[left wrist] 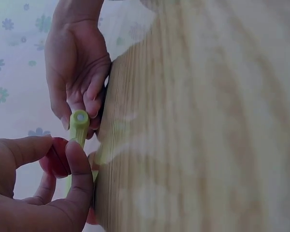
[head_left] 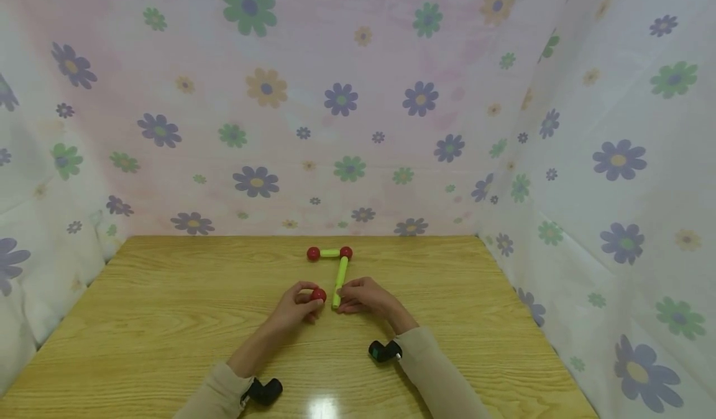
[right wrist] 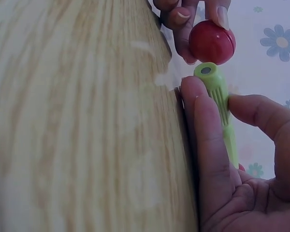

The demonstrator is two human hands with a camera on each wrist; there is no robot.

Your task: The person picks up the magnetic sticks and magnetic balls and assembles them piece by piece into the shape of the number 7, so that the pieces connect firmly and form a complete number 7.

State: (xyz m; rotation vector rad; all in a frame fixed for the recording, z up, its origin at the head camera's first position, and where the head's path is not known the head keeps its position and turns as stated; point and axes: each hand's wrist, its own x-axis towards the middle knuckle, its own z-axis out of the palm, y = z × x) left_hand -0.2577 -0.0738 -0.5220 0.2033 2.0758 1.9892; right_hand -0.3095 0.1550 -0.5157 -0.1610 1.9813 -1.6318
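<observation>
My left hand [head_left: 295,304] pinches a red ball [head_left: 319,295] between thumb and fingers; a thin seam runs round the ball in the left wrist view. Just to its right, my right hand [head_left: 366,298] holds a yellow-green rod [head_left: 340,276] near its near end, thumb on one side and fingers on the other. In the right wrist view the ribbed rod [right wrist: 217,92] shows a small grey disc in its end face, close by the held ball [right wrist: 211,42]. The rod's far end meets a second red ball [head_left: 346,253].
From that far ball a shorter yellow-green rod [head_left: 330,253] runs left to another red ball [head_left: 314,253], near the back edge of the wooden table [head_left: 168,294]. Flower-patterned cloth [head_left: 302,96] hangs behind and at both sides. Black wrist devices [head_left: 385,350] sit at both sleeves.
</observation>
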